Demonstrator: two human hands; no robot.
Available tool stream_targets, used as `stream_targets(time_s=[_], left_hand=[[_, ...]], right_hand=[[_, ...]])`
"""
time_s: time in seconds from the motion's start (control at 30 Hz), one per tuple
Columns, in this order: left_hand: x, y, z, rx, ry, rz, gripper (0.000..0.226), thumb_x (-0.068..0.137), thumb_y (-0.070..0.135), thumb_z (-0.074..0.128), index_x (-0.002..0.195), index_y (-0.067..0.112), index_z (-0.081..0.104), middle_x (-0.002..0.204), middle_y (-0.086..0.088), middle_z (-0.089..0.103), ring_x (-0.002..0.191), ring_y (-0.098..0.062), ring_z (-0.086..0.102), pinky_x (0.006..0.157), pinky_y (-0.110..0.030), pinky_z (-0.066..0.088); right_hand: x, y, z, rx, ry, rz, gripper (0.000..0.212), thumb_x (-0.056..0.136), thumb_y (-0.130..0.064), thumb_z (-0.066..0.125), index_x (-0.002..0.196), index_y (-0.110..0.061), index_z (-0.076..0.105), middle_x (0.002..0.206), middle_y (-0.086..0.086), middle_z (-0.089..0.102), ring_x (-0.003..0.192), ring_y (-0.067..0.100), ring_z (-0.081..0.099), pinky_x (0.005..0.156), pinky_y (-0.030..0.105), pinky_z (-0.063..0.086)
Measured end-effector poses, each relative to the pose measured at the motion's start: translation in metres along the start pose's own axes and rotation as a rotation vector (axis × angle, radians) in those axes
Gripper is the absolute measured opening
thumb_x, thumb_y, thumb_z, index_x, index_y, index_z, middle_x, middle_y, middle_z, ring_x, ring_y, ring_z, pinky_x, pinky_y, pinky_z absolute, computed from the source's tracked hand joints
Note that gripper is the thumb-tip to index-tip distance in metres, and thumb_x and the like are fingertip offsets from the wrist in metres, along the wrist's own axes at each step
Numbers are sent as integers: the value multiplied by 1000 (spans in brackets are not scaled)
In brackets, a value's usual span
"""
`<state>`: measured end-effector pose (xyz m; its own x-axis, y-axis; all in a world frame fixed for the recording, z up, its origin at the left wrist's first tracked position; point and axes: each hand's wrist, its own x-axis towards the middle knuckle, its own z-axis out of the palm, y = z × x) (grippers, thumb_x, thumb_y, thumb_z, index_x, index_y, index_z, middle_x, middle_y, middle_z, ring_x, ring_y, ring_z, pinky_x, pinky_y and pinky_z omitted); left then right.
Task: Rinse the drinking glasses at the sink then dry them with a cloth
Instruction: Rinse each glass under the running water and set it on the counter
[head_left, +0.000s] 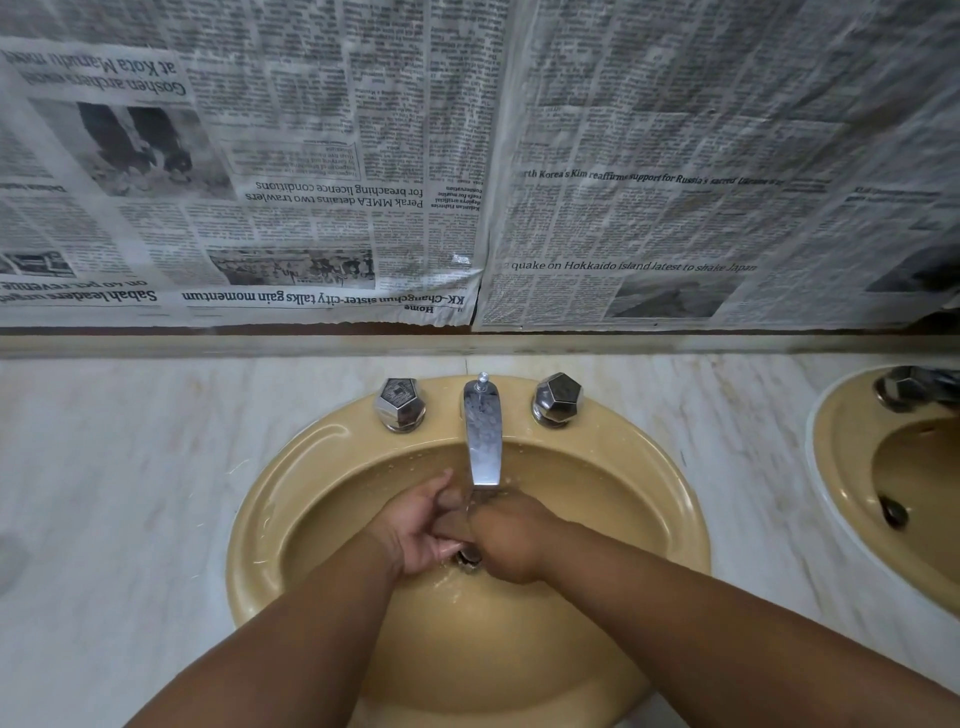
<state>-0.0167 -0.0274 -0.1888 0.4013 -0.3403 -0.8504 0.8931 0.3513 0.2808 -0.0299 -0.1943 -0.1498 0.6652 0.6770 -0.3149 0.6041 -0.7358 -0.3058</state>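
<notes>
Currently my left hand (415, 525) and right hand (511, 540) meet under the faucet (483, 441) stream, low inside the sink (291, 467), for rinsing. Can't tell whether either grips anything; no drinking glass visible.

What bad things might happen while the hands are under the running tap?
Water hitting the left hand and right hand under the spout may splash over the sink rim onto the marble counter, leaving it slippery. Spray might also reach the newspaper hanging behind and soak it.
</notes>
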Motion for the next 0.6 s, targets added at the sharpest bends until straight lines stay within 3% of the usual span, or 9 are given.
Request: stream_targets(time_s=[0.03,0.1,0.17,0.23,0.33,0.37,0.43,0.5,0.6], left_hand=[[2,-1,2,-17,19,14,30,99,37,65,106,9,74,88,-9,75,68,-22,73,61,-35,65],[2,-4,9,-78,33,78,31,103,28,59,95,1,71,66,-11,71,46,-18,64,48,-25,58],[0,-7,7,-111,1,109,40,104,27,56,82,-3,71,51,-7,61,35,-11,50,43,-19,50],[0,-9,-1,-83,-26,80,37,96,33,64,91,-2,77,65,-11,70,48,-17,62,55,-27,60],[-5,-7,0,-22,-31,-10,36,101,38,63,106,6,79,85,-13,78,65,-26,77,59,-41,67],[-6,-9,1,-18,-11,1,33,103,35,62,107,5,76,83,-13,78,62,-25,76,55,-38,65],[-5,-11,1,-33,33,100,38,93,32,74,115,1,70,83,-17,75,60,-27,73,53,-35,62],[-4,-13,-1,-56,38,167,68,70,36,93,122,2,65,84,-20,72,61,-30,69,59,-38,59],[-10,-10,-1,-52,-6,147,46,89,37,73,103,-7,70,73,-20,72,54,-28,70,49,-33,59]], right_hand=[[3,-3,6,80,-14,17,33,86,-20,57,117,-29,62,121,5,66,112,33,61,89,37,46],[10,-12,7,585,-59,155,45,74,-18,53,115,-24,69,119,10,71,114,35,66,84,34,50],[10,-15,-6,758,-81,267,52,72,-6,55,117,-24,74,124,10,73,113,18,70,74,26,50],[5,-10,-6,644,-70,148,49,81,6,54,124,-12,70,123,9,70,106,4,66,82,21,49],[2,0,3,50,-66,-13,33,88,-14,61,119,-25,64,121,7,66,112,29,61,91,36,50],[3,-3,7,93,-35,0,29,87,-14,61,114,-24,64,116,5,65,107,29,61,87,38,51],[6,-16,1,543,-19,59,32,81,-4,53,107,-13,69,108,4,69,99,19,61,81,30,49],[8,-24,-7,1111,-108,306,50,79,9,49,119,-12,71,120,3,75,106,10,65,76,18,50],[2,-19,0,1218,-74,316,46,88,10,60,126,-14,68,126,5,75,117,12,69,89,24,53]])
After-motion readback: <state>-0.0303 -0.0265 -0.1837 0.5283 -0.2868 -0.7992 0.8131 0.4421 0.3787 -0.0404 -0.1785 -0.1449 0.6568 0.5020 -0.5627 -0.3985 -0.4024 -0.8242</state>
